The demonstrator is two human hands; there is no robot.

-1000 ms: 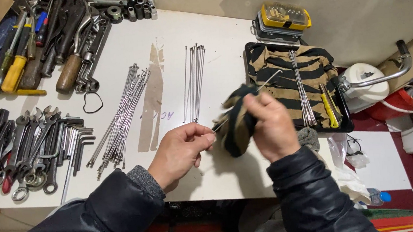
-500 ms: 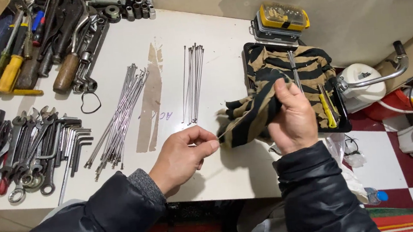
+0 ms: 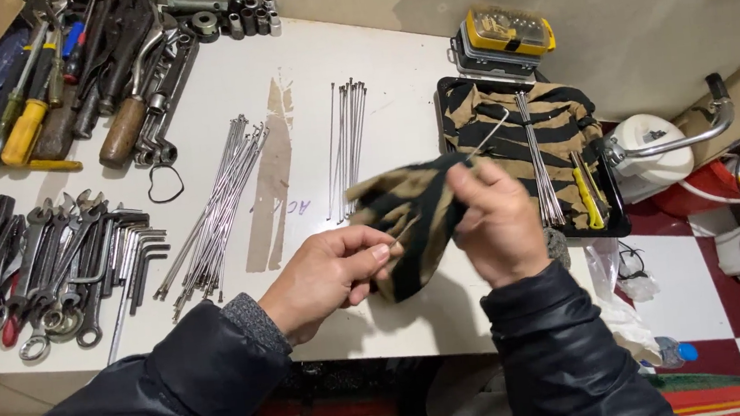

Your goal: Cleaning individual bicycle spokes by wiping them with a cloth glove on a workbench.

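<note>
Between the hands, head view: thin metal spoke (image 3: 407, 229), one end pinched by the left hand, the rest running into the striped rag.
Spoke axis: slants from near-left up to far-right; far end hidden inside the rag, so its full extent can't be told.
Left hand (image 3: 327, 274): fingers curled, thumb and fingertips closed on the spoke's near end.
Right hand (image 3: 496, 219): closed around the striped rag (image 3: 410, 209), which wraps the spoke; rag bunched, its tail hanging below the hands.
Beyond the left hand: fanned spoke bundle (image 3: 218, 208) lying diagonally; straighter spoke bundle (image 3: 346, 143) lying near-to-far, just ahead of the rag.
Far left of the left hand: spanners and hex keys (image 3: 62, 262), with hammers and screwdrivers (image 3: 82, 73) further back.
Beyond the right hand: black tray (image 3: 607, 214) lined with striped cloth, more spokes and a yellow tool in it; yellow bit case (image 3: 506, 31) behind that.
Edges: near edge of the white table (image 3: 199, 89) runs just under both wrists; right edge sits just past the tray.
Open room: bare tabletop directly under and ahead of the left hand; right side tight against the tray.
</note>
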